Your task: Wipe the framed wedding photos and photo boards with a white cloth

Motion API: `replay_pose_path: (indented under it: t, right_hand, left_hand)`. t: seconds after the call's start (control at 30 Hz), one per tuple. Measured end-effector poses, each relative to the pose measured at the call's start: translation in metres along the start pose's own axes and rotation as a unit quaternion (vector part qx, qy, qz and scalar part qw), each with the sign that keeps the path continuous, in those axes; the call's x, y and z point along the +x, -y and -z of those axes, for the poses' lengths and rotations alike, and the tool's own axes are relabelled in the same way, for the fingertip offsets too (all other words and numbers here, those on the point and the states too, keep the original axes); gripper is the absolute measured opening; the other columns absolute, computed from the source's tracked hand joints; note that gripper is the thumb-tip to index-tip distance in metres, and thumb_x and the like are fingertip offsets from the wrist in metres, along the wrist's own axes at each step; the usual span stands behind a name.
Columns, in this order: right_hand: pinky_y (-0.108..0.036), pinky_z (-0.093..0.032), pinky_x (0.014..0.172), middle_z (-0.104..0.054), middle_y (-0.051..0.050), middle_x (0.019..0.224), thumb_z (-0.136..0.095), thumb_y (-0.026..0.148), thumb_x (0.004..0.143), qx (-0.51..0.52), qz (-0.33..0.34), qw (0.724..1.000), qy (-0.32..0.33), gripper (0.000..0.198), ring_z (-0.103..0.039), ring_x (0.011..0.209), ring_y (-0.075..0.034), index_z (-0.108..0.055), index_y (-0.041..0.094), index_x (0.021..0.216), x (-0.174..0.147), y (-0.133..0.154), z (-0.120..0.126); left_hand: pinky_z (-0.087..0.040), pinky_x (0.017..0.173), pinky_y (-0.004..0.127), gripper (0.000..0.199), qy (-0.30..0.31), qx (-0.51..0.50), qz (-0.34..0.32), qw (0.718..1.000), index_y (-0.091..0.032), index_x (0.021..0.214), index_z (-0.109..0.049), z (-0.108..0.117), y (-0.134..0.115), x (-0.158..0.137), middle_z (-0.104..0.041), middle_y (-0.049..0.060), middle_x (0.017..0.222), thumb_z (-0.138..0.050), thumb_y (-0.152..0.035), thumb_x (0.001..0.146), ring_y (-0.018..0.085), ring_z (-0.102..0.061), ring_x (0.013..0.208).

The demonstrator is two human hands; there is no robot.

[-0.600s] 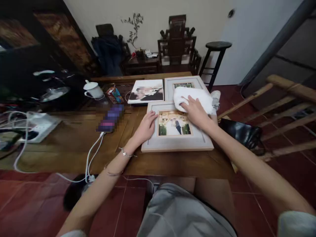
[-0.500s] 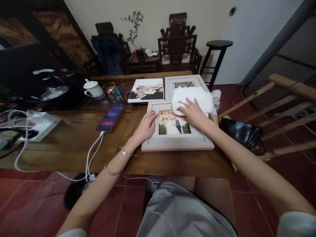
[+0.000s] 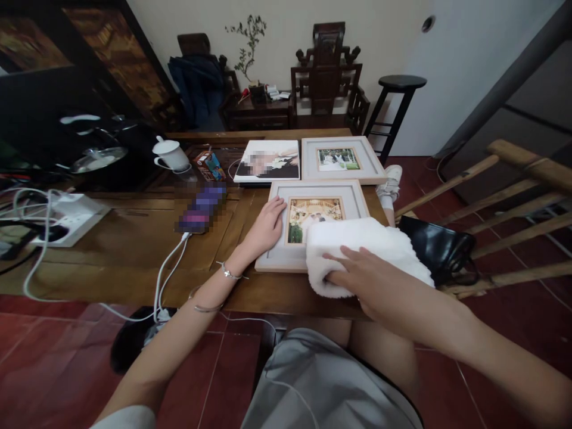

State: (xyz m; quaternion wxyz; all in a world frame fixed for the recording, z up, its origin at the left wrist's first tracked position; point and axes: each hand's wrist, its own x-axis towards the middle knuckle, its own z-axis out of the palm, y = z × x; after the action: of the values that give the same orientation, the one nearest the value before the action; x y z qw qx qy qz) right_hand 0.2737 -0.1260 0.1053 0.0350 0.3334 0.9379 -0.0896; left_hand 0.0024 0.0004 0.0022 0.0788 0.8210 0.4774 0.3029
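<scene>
A pale picture frame (image 3: pixel 276 262) with a wedding photo lies flat on the wooden table. On its left border rests my left hand (image 3: pixel 267 225), fingers stretched flat and holding nothing. My right hand (image 3: pixel 364 275) grips a folded fluffy white towel (image 3: pixel 379 241), the thumb tucked into the fold. The towel lies over the frame's lower right corner and hides part of the photo. Behind this frame are a second framed photo (image 3: pixel 308 158) and, to its left, a white-edged photo panel (image 3: pixel 267 148).
To the left are a phone (image 3: pixel 204 208) on a white cable, a lidded white cup (image 3: pixel 172 156), a small carton (image 3: pixel 209 165) and a power strip (image 3: pixel 84 220). A wooden chair (image 3: pixel 522 167) and black bag (image 3: pixel 435 244) stand at right. Another person's shoe (image 3: pixel 391 182) shows beyond the table edge.
My right hand has drawn the towel toward me and right, from the frame's upper right to its lower right corner. The rear framed photo is uncovered now. My left hand stays put.
</scene>
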Motion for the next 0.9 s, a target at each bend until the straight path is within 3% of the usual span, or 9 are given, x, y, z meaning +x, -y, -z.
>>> replay_pose_path:
  t: [0.1, 0.23, 0.4, 0.53, 0.7, 0.9]
  right_hand:
    - [-0.056, -0.043, 0.107, -0.055, -0.013, 0.146, -0.044, -0.007, 0.068, -0.003, 0.002, 0.999, -0.034, 0.070, -0.047, 0.136, -0.036, -0.060, 0.020, 0.130, 0.009, -0.006, -0.012]
    - [-0.061, -0.035, 0.112, -0.050, -0.015, 0.151, -0.040, -0.010, 0.069, -0.042, -0.037, 0.993, -0.105, 0.068, -0.038, 0.143, -0.039, -0.062, 0.017, 0.128, 0.039, -0.046, -0.026]
    - [-0.058, -0.037, 0.110, -0.051, -0.024, 0.147, -0.042, -0.009, 0.074, -0.086, -0.129, 0.971, -0.184, 0.061, -0.041, 0.142, -0.039, -0.060, 0.010, 0.129, 0.078, -0.104, -0.016]
    - [-0.059, -0.037, 0.109, -0.054, -0.024, 0.146, -0.042, -0.008, 0.077, -0.112, -0.158, 0.961, -0.199, 0.058, -0.038, 0.143, -0.041, -0.059, 0.008, 0.130, 0.103, -0.125, -0.008]
    - [-0.066, -0.030, 0.110, -0.047, -0.014, 0.156, -0.038, -0.009, 0.078, -0.146, -0.123, 0.974, -0.122, 0.059, -0.032, 0.145, -0.043, -0.064, 0.013, 0.126, 0.108, -0.108, -0.012]
    - [-0.063, -0.036, 0.107, -0.055, -0.015, 0.148, -0.043, -0.008, 0.072, -0.086, -0.053, 0.993, -0.062, 0.059, -0.041, 0.140, -0.041, -0.069, 0.015, 0.120, 0.060, -0.061, -0.013]
  left_hand:
    - [-0.034, 0.121, 0.056, 0.046, 0.000, 0.001, -0.002, 1.000, -0.011, 0.133, -0.060, 0.000, 0.001, 0.000, -0.059, 0.017, 0.143, -0.042, -0.010, 0.090, 0.030, -0.045, 0.143]
    - [-0.034, 0.120, 0.057, 0.045, 0.005, -0.001, 0.003, 1.000, -0.011, 0.133, -0.061, -0.001, 0.001, 0.001, -0.058, 0.017, 0.143, -0.042, -0.011, 0.092, 0.030, -0.045, 0.143]
    - [-0.034, 0.120, 0.056, 0.044, 0.013, 0.000, 0.002, 1.000, -0.006, 0.132, -0.061, 0.000, 0.001, 0.003, -0.057, 0.021, 0.143, -0.041, -0.012, 0.094, 0.032, -0.044, 0.143]
    - [-0.035, 0.120, 0.055, 0.043, 0.008, 0.006, 0.001, 1.000, -0.007, 0.131, -0.062, 0.000, 0.001, 0.002, -0.058, 0.020, 0.143, -0.041, -0.012, 0.094, 0.031, -0.045, 0.143]
    - [-0.035, 0.120, 0.053, 0.042, 0.002, 0.010, 0.001, 1.000, -0.006, 0.130, -0.063, -0.001, 0.002, 0.002, -0.059, 0.020, 0.141, -0.040, -0.012, 0.094, 0.030, -0.046, 0.142]
    - [-0.034, 0.121, 0.055, 0.043, 0.005, 0.006, 0.007, 1.000, -0.010, 0.132, -0.061, -0.002, 0.001, 0.002, -0.058, 0.018, 0.143, -0.041, -0.012, 0.094, 0.030, -0.044, 0.143]
